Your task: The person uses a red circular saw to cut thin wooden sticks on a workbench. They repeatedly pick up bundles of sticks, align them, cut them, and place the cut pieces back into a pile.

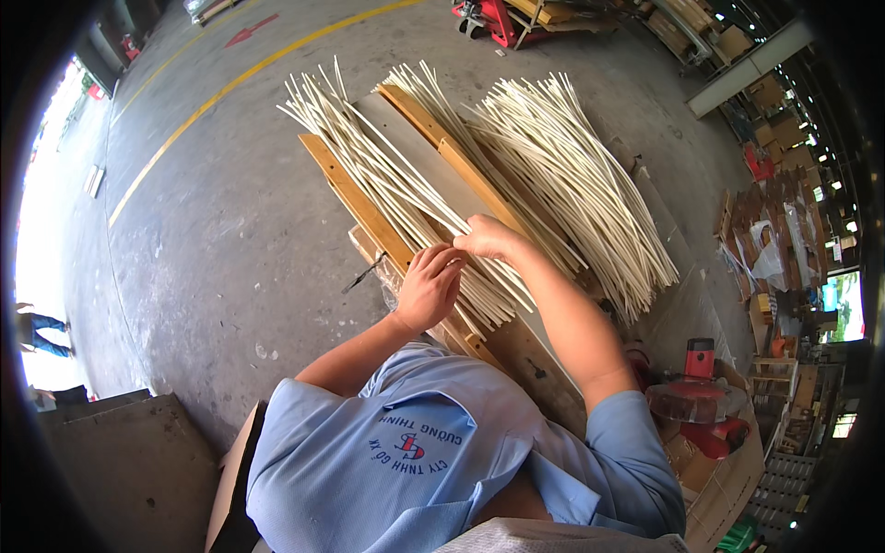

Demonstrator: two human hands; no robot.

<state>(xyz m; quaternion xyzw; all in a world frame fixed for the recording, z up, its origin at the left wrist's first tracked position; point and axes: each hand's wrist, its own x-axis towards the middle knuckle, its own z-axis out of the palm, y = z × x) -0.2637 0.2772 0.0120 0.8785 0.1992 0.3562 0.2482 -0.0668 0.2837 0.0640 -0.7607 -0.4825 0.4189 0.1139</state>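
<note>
Long, thin, pale rods [364,170] lie in a loose bundle in front of me, between wooden rails. My right hand [487,237] is closed round a few of these rods, gripping them partway along their length. Right beside it, my left hand [431,288] has its fingers bent and drawn together over the same bundle; what they pinch is hidden. A wooden rail [359,207] runs just left of the bundle, and another wooden rail [466,170] divides it from a larger heap of pale rods [581,184] to the right.
A red and black machine [701,396] stands in a cardboard box [728,493] at my right. Brown panels [138,461] are at lower left. Farther off are a red pallet jack [498,20], a yellow floor line [263,64] and stacked goods along the right side.
</note>
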